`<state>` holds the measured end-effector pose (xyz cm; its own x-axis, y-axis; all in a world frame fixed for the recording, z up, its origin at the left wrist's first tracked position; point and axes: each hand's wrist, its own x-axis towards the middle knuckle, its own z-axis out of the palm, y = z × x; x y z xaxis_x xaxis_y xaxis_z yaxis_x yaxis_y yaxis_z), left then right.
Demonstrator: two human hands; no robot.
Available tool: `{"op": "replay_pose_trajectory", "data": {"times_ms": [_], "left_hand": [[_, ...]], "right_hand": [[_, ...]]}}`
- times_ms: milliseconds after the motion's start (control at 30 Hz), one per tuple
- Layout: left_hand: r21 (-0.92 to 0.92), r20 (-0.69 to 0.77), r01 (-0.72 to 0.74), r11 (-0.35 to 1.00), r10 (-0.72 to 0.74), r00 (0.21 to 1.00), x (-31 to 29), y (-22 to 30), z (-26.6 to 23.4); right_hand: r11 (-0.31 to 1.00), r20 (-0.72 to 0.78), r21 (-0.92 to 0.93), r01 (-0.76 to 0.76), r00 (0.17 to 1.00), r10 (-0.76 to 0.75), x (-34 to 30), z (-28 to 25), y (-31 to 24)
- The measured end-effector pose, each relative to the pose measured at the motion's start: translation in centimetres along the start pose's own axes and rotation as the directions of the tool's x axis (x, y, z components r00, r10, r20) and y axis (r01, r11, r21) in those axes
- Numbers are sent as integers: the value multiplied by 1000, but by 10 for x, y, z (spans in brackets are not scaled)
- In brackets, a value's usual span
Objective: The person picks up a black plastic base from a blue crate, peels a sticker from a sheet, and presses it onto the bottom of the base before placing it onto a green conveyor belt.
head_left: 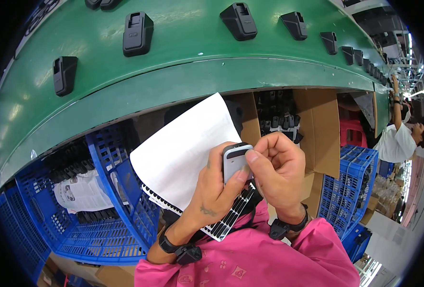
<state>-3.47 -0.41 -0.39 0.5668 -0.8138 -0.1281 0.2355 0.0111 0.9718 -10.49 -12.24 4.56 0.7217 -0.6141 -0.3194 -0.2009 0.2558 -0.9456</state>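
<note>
My left hand [209, 189] is wrapped round a small grey device [232, 165] with a dark top end and rounded corners. The left thumb lies across its lower face. At the device's upper right corner, my right hand [283, 174] is closed in a pinch, thumb and forefinger together; anything between them is too small to make out. Beneath my hands, on my lap, lies a sheet of black die-cut stickers [227, 215] on white backing. A large white paper [183, 153] slants over its far part, its upper end curling.
Beyond my lap runs a green conveyor belt [183, 43] carrying spaced black charger-like holders [138, 34]. A blue crate [92, 239] stands at left, another blue crate [343, 177] at right. An open cardboard box [317, 124] contains black parts. A person [397, 141] works at far right.
</note>
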Motion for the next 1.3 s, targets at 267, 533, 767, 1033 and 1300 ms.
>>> {"op": "replay_pose_trajectory", "data": {"times_ms": [267, 533, 767, 1033, 1300], "left_hand": [[-9, 4, 14, 1000, -14, 1000, 3, 0, 3], [127, -67, -86, 988, 95, 993, -3, -6, -4], [-68, 218, -190, 979, 201, 955, -29, 33, -27], [483, -268, -368, 795, 534, 802, -86, 47, -91], [465, -812, 634, 618, 12, 584, -148, -54, -259]], "right_hand": [[1000, -86, 18, 18, 996, -17, 1, -4, 3], [924, 88, -363, 119, 992, -93, 10, 5, 4], [998, -36, 7, 61, 997, -61, 6, -3, 8], [922, 585, 86, -378, 768, 261, -14, 51, 18], [981, 291, 42, -188, 942, 168, 3, 15, 27]]}}
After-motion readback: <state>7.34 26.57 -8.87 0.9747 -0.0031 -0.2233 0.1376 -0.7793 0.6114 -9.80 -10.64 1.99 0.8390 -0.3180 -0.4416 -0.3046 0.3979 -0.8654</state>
